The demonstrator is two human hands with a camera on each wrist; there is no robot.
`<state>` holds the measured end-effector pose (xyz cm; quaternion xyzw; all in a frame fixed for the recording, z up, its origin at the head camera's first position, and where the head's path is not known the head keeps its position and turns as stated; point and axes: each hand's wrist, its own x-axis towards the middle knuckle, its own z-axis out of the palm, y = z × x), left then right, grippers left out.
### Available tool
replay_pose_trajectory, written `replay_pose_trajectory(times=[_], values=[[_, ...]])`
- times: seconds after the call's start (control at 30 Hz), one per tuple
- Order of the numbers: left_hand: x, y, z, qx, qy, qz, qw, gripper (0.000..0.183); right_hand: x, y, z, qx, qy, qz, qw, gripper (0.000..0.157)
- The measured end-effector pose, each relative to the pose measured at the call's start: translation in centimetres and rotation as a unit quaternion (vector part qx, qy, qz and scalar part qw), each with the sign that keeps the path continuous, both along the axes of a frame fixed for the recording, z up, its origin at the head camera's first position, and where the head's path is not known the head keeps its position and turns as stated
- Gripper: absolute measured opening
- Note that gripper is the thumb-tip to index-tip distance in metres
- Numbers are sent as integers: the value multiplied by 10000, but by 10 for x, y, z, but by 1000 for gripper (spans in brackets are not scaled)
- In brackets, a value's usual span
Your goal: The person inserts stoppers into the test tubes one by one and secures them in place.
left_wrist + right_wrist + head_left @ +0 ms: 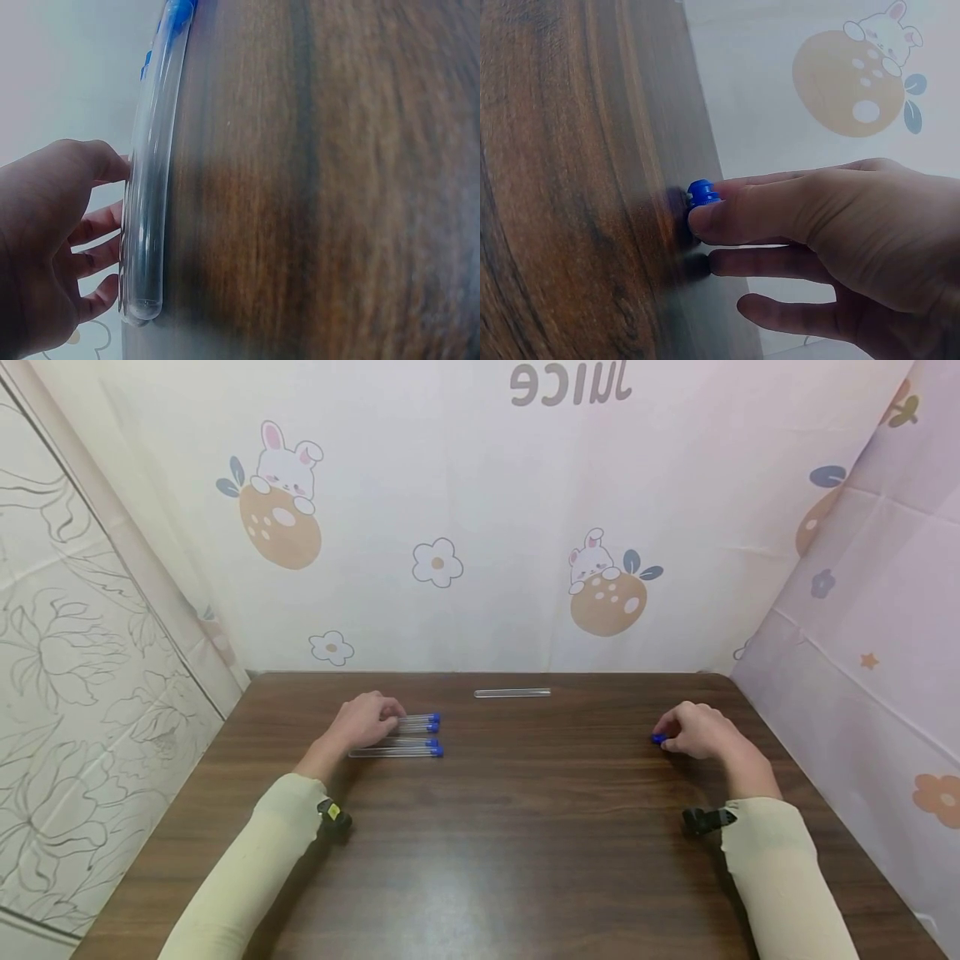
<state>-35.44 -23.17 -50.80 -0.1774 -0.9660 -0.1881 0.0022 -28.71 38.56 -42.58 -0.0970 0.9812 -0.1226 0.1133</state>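
Several clear test tubes [393,756] with blue caps [438,751] lie side by side on the left of the table, caps pointing right. My left hand [363,722] is over their far tubes, thumb and index finger bent about one test tube [414,719]. In the left wrist view the near tube [150,202] partly hides the fingertips of the left hand [56,217]. At the right, my right hand [697,731] pinches a small blue cap [703,193] between thumb and index finger, close to the tabletop; the other fingers extend loosely.
One test tube [512,692] without a visible cap lies near the table's back edge, in the middle. The brown wooden table [525,827] meets a printed curtain [480,485] behind and on the right. A flower-patterned panel [67,635] stands at the left.
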Motion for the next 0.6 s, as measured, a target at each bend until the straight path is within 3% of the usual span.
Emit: replay_pose_trajectory(times=[0.1, 0.23, 0.47, 0.53, 0.57, 0.6], values=[[1, 1, 3, -11, -25, 16, 10000, 25, 0, 0, 0, -26, -29, 21, 10000, 18], [9, 5, 15, -23, -55, -28, 10000, 25, -1, 0, -1, -92, -34, 161, 9998, 19], [0, 1, 3, -98, 210, -126, 9997, 26, -1, 1, -1, -106, -50, 178, 9998, 19], [6, 4, 12, -34, 55, -113, 9999, 26, 0, 1, -1, -83, -62, 149, 9998, 19], [3, 3, 9, -36, 81, -100, 9999, 27, 0, 1, -1, -74, -72, 140, 9998, 18], [7, 5, 14, -25, 1, -55, 10000, 27, -1, 1, -1, -70, -78, 135, 9999, 18]])
